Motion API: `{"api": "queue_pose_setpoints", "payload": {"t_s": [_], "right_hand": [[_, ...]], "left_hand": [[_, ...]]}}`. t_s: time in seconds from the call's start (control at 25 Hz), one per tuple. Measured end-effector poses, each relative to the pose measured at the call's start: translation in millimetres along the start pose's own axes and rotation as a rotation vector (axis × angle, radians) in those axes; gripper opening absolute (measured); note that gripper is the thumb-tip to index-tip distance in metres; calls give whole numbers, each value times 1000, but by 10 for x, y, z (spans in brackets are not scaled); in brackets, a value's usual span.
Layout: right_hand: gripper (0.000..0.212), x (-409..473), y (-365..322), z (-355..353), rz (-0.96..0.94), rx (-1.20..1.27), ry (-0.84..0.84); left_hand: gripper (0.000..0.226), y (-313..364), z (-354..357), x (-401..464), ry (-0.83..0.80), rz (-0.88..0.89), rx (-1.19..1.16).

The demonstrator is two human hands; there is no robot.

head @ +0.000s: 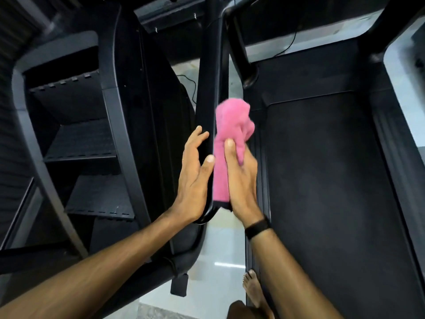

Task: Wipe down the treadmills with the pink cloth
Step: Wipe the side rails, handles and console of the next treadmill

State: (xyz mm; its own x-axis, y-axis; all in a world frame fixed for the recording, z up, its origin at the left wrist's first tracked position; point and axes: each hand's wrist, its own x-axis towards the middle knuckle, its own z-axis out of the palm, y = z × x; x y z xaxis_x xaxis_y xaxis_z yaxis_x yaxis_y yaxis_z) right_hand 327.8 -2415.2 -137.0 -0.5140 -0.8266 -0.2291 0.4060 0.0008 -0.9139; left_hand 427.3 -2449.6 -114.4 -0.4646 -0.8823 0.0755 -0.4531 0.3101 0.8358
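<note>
Both forearms reach in. Right hand point(241, 178) fingers point(230, 146) pinch the fluffy pink cloth point(226, 155) against the black padded treadmill handrail point(210, 93); left hand point(195, 178) rests flat-fingered, holding nothing. Risk: loose upper cloth bunches, leaving streaks.

Gym floor, seen from above, dim light.

A pale, glossy tiled floor point(213, 256) is seen between dark machines; a bright streak of light point(226, 265) is reflected on it. A black stair-climbing machine point(87, 139) with ribbed steps is set at the left, its grey frame angled across the view. A thin black cable point(290, 43) is trailed over the lighter floor at the far side, and another cable point(190, 82) is looped near the middle. Corrugated dark wall panelling point(20, 17) is noted at top left.
</note>
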Motion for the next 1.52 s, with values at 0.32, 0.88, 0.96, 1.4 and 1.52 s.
{"api": "queue_pose_setpoints", "payload": {"t_s": [0.32,0.88,0.96,1.4,1.52], "right_hand": [[67,602,-83,126,241,-11,69],[43,1355,-341,218,157,-63,28],[43,1358,-165,125,241,43,-14],[60,1863,-143,327,74,53,-29],[61,2021,-40,223,266,194,-63]], "left_hand": [[61,16,-2,9,24,9,36],[57,172,-38,1012,219,32,231],[65,149,64,1131,104,-77,230],[78,218,59,1166,-43,-116,257],[77,262,84,1171,-48,-134,253]]}}
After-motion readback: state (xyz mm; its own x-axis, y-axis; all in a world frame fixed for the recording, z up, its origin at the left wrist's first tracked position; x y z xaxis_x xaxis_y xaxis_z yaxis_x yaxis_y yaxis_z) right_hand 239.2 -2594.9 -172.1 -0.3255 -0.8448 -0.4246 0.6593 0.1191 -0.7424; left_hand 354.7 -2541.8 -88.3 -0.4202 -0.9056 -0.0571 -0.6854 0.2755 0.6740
